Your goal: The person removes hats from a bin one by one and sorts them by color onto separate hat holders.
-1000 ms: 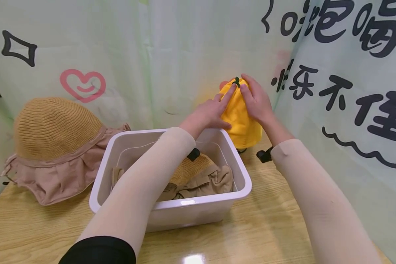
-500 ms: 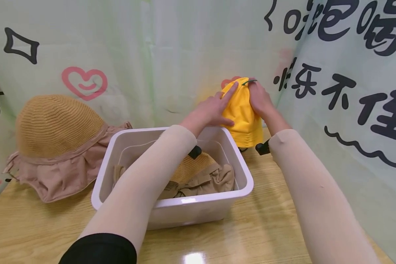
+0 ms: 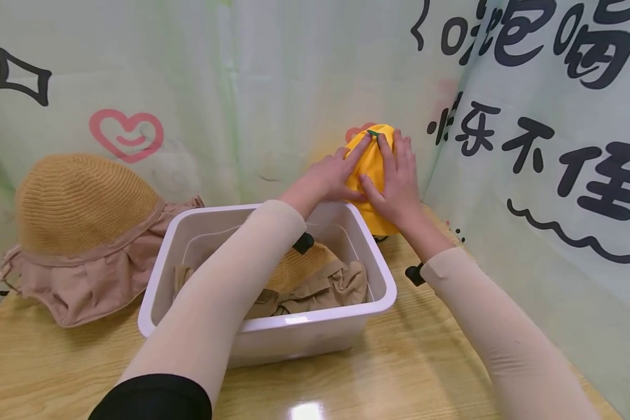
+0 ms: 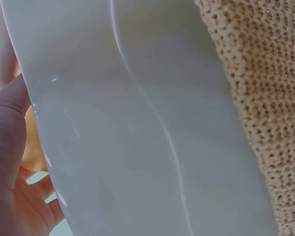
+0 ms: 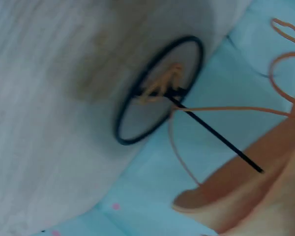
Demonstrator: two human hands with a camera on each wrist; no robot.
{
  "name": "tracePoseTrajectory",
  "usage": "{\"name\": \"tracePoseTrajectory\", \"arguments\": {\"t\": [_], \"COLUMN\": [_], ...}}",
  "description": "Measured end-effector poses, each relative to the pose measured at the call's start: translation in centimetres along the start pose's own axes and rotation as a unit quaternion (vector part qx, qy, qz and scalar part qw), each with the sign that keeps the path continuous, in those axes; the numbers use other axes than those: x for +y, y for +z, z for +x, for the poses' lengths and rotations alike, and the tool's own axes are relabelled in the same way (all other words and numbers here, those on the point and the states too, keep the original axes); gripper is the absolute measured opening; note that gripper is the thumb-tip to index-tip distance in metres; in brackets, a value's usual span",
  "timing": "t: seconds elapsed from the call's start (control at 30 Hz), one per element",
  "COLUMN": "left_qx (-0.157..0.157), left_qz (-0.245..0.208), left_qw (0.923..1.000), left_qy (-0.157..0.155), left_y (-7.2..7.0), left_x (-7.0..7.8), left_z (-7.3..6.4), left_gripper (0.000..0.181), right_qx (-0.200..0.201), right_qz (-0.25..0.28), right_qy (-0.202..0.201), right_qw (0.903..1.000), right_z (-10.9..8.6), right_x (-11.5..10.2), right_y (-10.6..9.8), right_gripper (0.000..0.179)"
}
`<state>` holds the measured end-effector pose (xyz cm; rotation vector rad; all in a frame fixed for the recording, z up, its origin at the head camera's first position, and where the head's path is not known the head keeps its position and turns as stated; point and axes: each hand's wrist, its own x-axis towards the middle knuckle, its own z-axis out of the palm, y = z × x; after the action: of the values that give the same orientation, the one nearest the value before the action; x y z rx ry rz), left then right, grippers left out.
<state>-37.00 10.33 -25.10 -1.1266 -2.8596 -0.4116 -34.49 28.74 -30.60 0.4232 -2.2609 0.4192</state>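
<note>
Straw hat (image 3: 84, 204) at the table's (image 3: 425, 356) back left, then the tub (image 3: 294, 344). Left hand (image 3: 325, 182), fingers straight, touches the yellow hat (image 3: 373, 160) near the back right corner; right hand (image 3: 397, 186), spread, gripping nothing, has come round to its front, apparently smoothing it.

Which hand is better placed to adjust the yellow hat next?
Probably the right hand: it lies spread on the yellow hat, clear of the bin; the left arm crosses over the bin.

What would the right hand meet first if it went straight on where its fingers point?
The right hand rests against the yellow hat, so that comes first; past it, probably the curtain, though depth is unclear.
</note>
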Motion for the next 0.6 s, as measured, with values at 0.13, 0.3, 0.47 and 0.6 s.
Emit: {"name": "tracePoseTrajectory", "arguments": {"t": [0.13,0.3,0.47,0.6], "left_qx": [-0.003,0.003,0.003,0.014], "left_qz": [-0.001,0.002,0.008,0.004], "left_qw": [1.0,1.0,0.9999,0.9995], "left_qy": [0.0,0.003,0.01,0.026], "left_y": [0.0,-0.1,-0.7,-2.2], "left_x": [-0.1,-0.1,-0.2,-0.1], "left_z": [-0.2,-0.1,-0.2,-0.8], "left_gripper": [0.118,0.116,0.111,0.105], "right_qx": [0.0,-0.002,-0.024,-0.031], "right_qz": [-0.012,-0.004,0.02,0.078], "right_qy": [-0.003,-0.005,0.021,0.036], "right_qw": [0.9999,1.0,0.9993,0.9958], "right_z": [-0.7,-0.7,-0.9,-1.2], "right_x": [0.2,0.3,-0.5,-2.0], "right_y": [0.8,0.7,-0.5,-2.2], "right_gripper": [0.079,0.078,0.078,0.079]}}
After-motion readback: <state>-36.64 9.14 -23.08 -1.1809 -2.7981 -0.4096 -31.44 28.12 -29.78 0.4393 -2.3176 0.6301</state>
